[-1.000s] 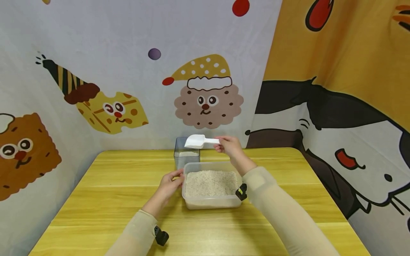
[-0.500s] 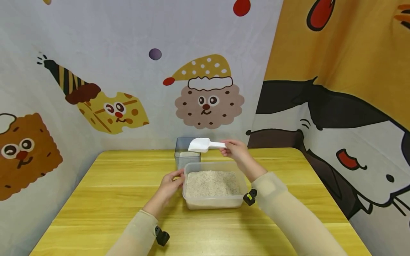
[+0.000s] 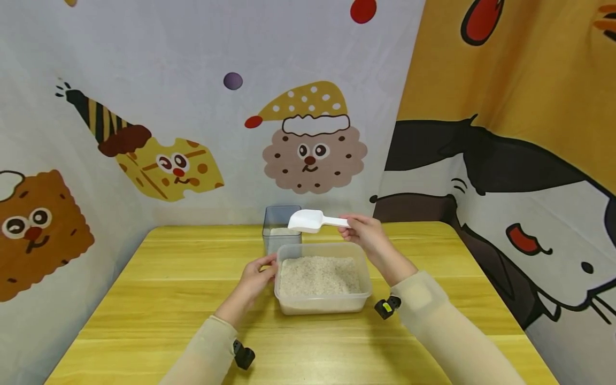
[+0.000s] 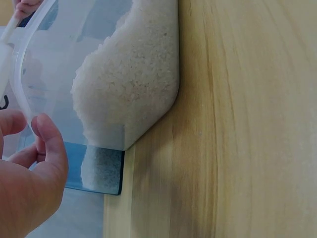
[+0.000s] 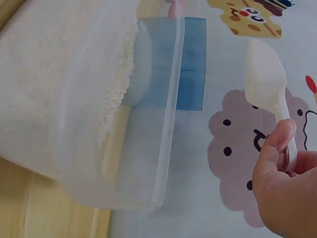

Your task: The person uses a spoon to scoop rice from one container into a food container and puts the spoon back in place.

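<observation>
My right hand (image 3: 368, 235) grips the handle of a white plastic scoop (image 3: 306, 221), held in the air above the back rim of a clear plastic tub (image 3: 320, 305). Pale rice grains (image 4: 129, 74) fill much of that tub. At its left side my left hand (image 3: 255, 278) pinches the rim, thumb and fingers on either side of the wall in the left wrist view. Behind the tub stands a smaller blue-tinted container (image 3: 281, 216), also with rice inside; the scoop's tip overlaps its right edge in the head view. No rice shows in the scoop.
Both containers stand on a wooden table (image 3: 183, 289) with rounded back corners. A cloth backdrop (image 3: 192, 53) with cartoon figures hangs right behind and beside the table. Each sleeve carries a small black wrist camera (image 3: 244, 355).
My right hand has drawn the scoop right and slightly down, from over the blue-tinted container toward the tub. The left hand and both containers have stayed in place.
</observation>
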Tool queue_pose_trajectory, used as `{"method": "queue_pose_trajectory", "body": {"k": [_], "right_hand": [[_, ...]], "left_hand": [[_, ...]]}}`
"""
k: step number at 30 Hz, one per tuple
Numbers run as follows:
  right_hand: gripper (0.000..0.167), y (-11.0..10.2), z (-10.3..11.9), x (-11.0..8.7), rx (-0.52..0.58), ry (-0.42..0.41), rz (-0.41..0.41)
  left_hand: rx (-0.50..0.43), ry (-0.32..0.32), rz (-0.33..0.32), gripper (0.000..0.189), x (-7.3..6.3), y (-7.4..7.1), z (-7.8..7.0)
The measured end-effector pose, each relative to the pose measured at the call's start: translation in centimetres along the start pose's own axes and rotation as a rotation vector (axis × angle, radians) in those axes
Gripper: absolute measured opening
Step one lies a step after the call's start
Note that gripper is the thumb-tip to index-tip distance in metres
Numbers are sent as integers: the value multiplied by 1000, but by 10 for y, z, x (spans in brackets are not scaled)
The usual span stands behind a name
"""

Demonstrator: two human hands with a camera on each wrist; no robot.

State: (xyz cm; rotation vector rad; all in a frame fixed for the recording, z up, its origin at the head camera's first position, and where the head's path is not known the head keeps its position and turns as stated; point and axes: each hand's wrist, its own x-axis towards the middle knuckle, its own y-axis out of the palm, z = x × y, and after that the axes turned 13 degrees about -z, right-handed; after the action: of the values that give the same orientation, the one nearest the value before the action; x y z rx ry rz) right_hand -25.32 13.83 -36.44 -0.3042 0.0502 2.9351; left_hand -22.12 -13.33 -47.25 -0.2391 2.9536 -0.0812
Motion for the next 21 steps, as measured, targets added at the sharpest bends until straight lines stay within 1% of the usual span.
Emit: {"method": "queue_pose_trajectory", "body": {"k": [5, 11, 14, 21], "right_hand": [[36, -5, -3, -7, -8, -20, 21], [36, -14, -13, -13, -22, -60, 44], [35, -19, -18, -14, -53, -86, 39], [31, -27, -27, -21, -161, -179, 14]], "left_hand": [[4, 2, 0, 40, -1, 0, 0], [5, -4, -3, 41, -1, 0, -2], [1, -6, -2, 41, -1, 0, -2], [-1, 3, -6, 40, -2, 0, -2]]}}
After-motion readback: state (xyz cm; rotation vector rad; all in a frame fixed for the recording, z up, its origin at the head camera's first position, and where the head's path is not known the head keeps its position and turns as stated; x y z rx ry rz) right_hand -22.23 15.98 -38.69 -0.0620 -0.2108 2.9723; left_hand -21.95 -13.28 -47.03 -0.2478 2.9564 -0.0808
